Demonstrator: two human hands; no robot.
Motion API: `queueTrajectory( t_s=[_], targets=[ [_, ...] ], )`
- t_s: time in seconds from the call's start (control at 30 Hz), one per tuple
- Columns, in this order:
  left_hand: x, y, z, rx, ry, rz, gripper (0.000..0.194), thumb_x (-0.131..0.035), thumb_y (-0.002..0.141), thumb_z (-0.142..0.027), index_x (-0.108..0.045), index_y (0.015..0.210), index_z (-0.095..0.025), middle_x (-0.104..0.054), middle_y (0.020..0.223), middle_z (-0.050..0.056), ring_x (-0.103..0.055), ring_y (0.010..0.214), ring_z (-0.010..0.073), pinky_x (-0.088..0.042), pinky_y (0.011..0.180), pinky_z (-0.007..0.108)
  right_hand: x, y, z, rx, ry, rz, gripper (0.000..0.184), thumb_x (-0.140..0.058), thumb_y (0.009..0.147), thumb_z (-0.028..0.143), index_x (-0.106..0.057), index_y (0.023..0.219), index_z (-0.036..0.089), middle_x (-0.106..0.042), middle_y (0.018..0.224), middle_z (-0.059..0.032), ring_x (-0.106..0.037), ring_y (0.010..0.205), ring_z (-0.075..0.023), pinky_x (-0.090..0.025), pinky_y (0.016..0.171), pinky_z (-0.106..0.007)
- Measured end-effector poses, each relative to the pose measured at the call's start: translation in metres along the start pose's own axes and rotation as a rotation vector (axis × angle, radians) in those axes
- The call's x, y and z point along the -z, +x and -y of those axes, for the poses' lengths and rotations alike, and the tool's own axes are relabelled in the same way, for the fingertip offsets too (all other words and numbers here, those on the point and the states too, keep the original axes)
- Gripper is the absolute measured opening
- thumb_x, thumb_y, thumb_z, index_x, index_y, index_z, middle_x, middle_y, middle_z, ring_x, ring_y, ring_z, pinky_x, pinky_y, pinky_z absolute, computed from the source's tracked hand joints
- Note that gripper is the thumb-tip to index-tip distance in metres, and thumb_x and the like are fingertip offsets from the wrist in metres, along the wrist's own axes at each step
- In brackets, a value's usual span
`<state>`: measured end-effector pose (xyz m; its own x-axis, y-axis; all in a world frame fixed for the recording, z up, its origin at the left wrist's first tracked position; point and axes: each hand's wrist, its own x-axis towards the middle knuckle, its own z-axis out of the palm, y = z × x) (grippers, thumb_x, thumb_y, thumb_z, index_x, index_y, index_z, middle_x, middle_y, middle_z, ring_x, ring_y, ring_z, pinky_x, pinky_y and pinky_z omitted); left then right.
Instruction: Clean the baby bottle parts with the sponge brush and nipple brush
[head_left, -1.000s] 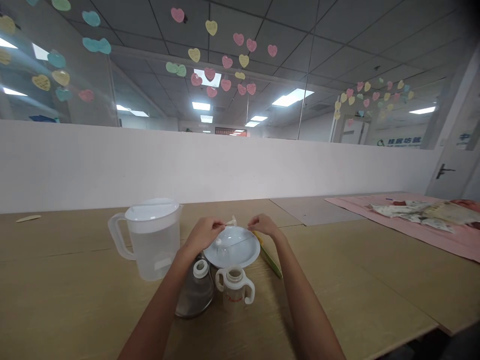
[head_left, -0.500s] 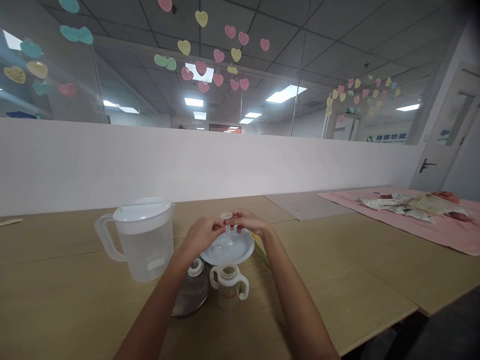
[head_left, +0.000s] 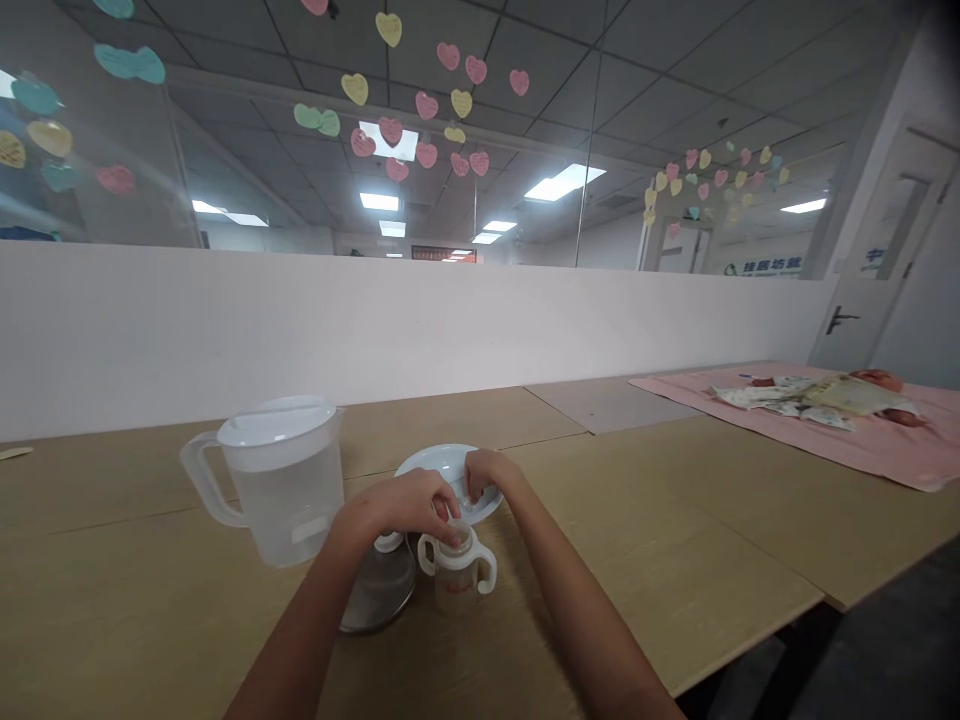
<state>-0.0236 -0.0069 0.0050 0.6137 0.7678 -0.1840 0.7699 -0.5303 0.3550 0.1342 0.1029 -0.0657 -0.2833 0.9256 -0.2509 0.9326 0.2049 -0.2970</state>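
My left hand has its thumb and fingers closed at the mouth of a two-handled baby bottle, which stands upright on the table. Just behind it is a shallow white bowl. Into this bowl reaches my right hand, its fingers curled downward; whatever they hold, if anything, is hidden. Under my left wrist stands a clear, wide-based vessel with a white neck, partly covered by the forearm.
A large lidded plastic pitcher of clear liquid stands left of my hands. Far right, a doll-like figure in pale clothes lies on a pink cloth. A low white wall runs behind the table.
My hands were together over the bowl around a clear teat-like piece with a ring. They have parted: the left came down to the bottle's mouth, the right lowered into the bowl.
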Motion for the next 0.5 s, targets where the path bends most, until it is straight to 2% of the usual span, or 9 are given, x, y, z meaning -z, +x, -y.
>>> queueTrajectory(
  t_s=[0.1, 0.2, 0.37, 0.5],
  targets=[
    [0.000, 0.001, -0.001, -0.002, 0.009, 0.013, 0.033, -0.062, 0.059, -0.040, -0.067, 0.087, -0.023, -0.066, 0.081, -0.002, -0.058, 0.069, 0.0151, -0.036, 0.052, 0.020, -0.006, -0.002, 0.005, 0.022, 0.038, 0.081, 0.012, -0.071, 0.047, 0.011, -0.066, 0.058, 0.012, -0.063, 0.057, -0.0038, -0.058, 0.062, -0.0174, -0.042, 0.055, -0.023],
    [-0.001, 0.001, -0.002, 0.021, 0.008, 0.014, 0.032, -0.061, 0.060, -0.041, -0.067, 0.084, -0.022, -0.065, 0.077, -0.001, -0.056, 0.067, 0.0148, -0.035, 0.050, 0.020, 0.000, -0.007, 0.005, 0.108, 0.131, 0.119, 0.006, -0.064, 0.060, 0.016, -0.065, 0.065, 0.013, -0.064, 0.059, -0.0015, -0.054, 0.053, -0.0100, -0.041, 0.051, -0.018],
    [0.002, 0.000, 0.000, 0.060, -0.003, -0.020, 0.031, -0.057, 0.061, -0.043, -0.066, 0.079, -0.020, -0.062, 0.070, -0.001, -0.051, 0.059, 0.0131, -0.031, 0.047, 0.021, 0.029, -0.034, 0.003, 0.225, 0.257, -0.039, 0.014, -0.044, 0.075, 0.016, -0.058, 0.076, 0.012, -0.065, 0.069, -0.0031, -0.049, 0.049, -0.0061, -0.037, 0.045, -0.015],
    [0.008, -0.001, 0.019, 0.115, 0.041, -0.086, 0.020, -0.048, 0.064, -0.033, -0.059, 0.059, -0.017, -0.051, 0.054, -0.002, -0.040, 0.049, 0.0102, -0.025, 0.044, 0.022, 0.047, -0.073, 0.013, 0.419, 0.505, -0.172, 0.010, -0.040, 0.080, 0.017, -0.049, 0.083, 0.014, -0.063, 0.067, -0.0031, -0.052, 0.052, -0.0077, -0.038, 0.044, -0.016]
  ],
)
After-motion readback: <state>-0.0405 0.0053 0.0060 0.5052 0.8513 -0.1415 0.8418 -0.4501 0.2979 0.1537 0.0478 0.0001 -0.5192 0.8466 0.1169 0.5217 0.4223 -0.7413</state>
